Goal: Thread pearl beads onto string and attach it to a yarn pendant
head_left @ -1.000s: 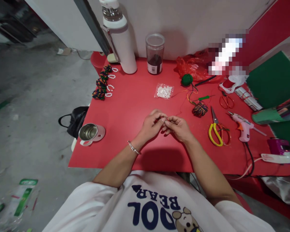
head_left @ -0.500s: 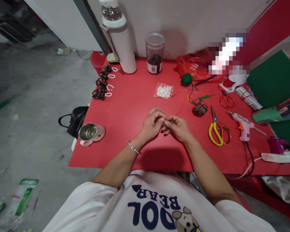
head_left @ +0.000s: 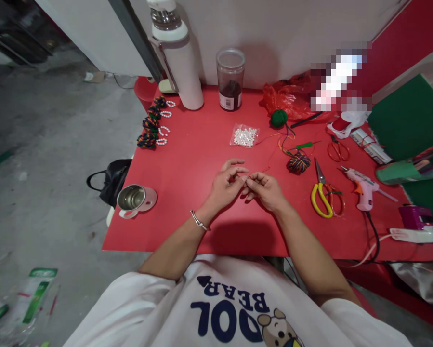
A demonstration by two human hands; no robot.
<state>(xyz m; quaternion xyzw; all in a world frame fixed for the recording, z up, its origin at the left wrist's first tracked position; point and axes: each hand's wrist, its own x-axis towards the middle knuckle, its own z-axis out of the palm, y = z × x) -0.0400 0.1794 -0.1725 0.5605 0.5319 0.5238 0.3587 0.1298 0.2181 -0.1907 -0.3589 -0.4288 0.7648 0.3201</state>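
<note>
Red table [head_left: 187, 164] above grey floor [head_left: 60, 168]

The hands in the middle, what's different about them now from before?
The left hand loosened: its upper fingers spread apart and lifted a little toward the wall. The right hand stayed about the same, near the left fingertips. The bead packet and yellow-handled scissors stayed put.

White shirt [head_left: 216, 308], "OOL", "BEAR" (upside down)
</note>
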